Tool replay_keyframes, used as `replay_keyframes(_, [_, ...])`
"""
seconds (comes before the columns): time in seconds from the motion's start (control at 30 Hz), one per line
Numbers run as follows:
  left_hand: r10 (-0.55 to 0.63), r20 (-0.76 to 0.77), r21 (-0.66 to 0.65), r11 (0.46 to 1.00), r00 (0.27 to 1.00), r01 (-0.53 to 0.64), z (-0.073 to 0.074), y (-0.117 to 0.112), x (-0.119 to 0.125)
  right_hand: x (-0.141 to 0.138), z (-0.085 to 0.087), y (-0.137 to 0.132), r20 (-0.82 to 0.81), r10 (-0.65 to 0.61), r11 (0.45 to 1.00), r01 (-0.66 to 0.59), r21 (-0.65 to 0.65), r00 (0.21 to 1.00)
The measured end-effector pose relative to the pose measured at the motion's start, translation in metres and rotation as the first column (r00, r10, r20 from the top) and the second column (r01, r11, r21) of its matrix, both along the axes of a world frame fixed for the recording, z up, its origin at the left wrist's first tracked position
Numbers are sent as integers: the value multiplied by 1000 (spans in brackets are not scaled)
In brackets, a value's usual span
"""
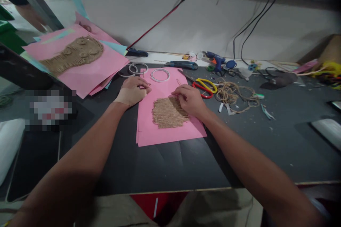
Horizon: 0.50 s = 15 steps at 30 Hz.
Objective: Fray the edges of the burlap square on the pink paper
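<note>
A pink paper sheet (170,133) lies on the dark table (170,170) in front of me. A patch of tan jute twine strands (166,113) is laid side by side on it. My left hand (131,90) rests on the paper's upper left corner, fingers curled down against it. My right hand (189,99) sits at the patch's upper right edge, fingers pinched together on a twine strand there. A white tape ring (160,75) lies on the paper's far edge.
A stack of pink sheets with a larger jute piece (76,53) leans at the left. Red and yellow scissors (204,87), a loose twine tangle (234,94), a blue glue gun (217,62), a cutter (183,65) and cables lie at the back.
</note>
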State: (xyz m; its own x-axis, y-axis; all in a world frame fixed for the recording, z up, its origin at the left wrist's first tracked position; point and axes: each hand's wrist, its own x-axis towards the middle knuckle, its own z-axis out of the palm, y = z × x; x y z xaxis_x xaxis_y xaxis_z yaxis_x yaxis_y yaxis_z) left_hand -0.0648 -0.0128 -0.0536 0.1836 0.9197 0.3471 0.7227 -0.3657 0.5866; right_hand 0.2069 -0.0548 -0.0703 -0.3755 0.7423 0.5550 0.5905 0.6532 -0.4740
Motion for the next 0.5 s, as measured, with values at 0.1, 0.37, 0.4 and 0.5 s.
replay_keyframes(0.1, [-8,-20,17,1000,1000,9,0,-2,2,0,0,0,-6,4,1000,-4,1,1000])
replay_keyframes(0.37, [-142,-65,94,985,988,148,6,-17,26,-1,3,-1,10,25,999,-26,28,1000])
replay_keyframes(0.4, [-163,-42,106,980,986,166,6,-19,29,-1,4,-1,15,33,999,-33,28,999])
replay_keyframes(0.5, [-191,63,115,976,980,183,8,-24,33,-4,8,-5,37,90,995,-92,42,995])
